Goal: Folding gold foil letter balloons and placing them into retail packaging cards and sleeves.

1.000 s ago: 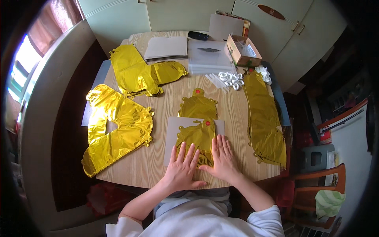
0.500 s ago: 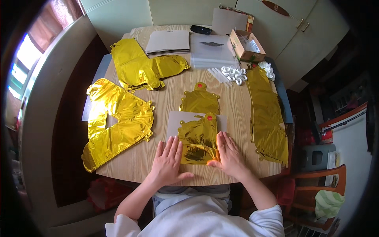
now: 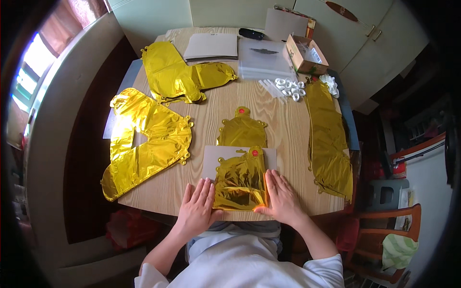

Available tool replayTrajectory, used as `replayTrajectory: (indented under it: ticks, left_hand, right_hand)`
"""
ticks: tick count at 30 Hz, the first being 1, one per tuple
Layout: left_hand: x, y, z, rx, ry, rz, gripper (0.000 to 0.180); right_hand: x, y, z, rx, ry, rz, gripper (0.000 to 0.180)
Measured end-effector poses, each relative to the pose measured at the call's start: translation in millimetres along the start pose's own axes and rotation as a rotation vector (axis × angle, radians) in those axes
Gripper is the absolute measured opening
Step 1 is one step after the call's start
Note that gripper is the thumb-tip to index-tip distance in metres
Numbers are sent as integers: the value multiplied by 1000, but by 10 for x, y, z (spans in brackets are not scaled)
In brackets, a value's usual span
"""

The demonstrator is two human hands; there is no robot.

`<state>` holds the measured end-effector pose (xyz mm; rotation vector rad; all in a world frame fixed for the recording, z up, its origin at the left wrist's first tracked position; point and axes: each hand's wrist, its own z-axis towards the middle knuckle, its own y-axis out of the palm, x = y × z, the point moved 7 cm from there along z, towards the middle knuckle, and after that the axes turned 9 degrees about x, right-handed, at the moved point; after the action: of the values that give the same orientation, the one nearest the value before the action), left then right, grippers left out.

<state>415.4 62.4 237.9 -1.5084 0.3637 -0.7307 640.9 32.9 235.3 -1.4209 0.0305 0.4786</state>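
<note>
A folded gold foil balloon (image 3: 240, 180) with a red spot at its top lies on a pale card (image 3: 209, 161) near the table's front edge. Flat at its left side rests my left hand (image 3: 197, 204), fingers stretched out. My right hand (image 3: 284, 201) lies along the right side, its fingers extended and its thumb at the balloon's lower right corner. Neither hand grips anything. Just beyond the card is another folded gold foil balloon (image 3: 241, 129), its lower end hidden by the card.
Large flat gold foil balloons lie at the left (image 3: 165, 137), far left (image 3: 165, 67) and right (image 3: 329, 139). Farther back are white ribbon rolls (image 3: 290, 89), clear straws (image 3: 273, 91), stacked pale cards (image 3: 211, 46), clear plastic bags (image 3: 264, 62) and an open box (image 3: 308, 56).
Both hands and the folded balloon on its card have shifted toward me, nearer the table's front edge. The gap to the balloon behind looks wider. The head view has also shifted slightly.
</note>
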Motion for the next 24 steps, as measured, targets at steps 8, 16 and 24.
replayTrajectory:
  ticks: [8,16,24]
  left_hand:
    - [67,30,-216,44,-104,50,68]
    - [910,81,-104,123,187,-126,79]
    - [789,96,76,27,192,-62,87]
  right_hand:
    - [54,-45,-79,-23,36,101,102]
    - [17,-92,-50,104,42,138,82]
    - [46,-109,-12,119,103,233,65]
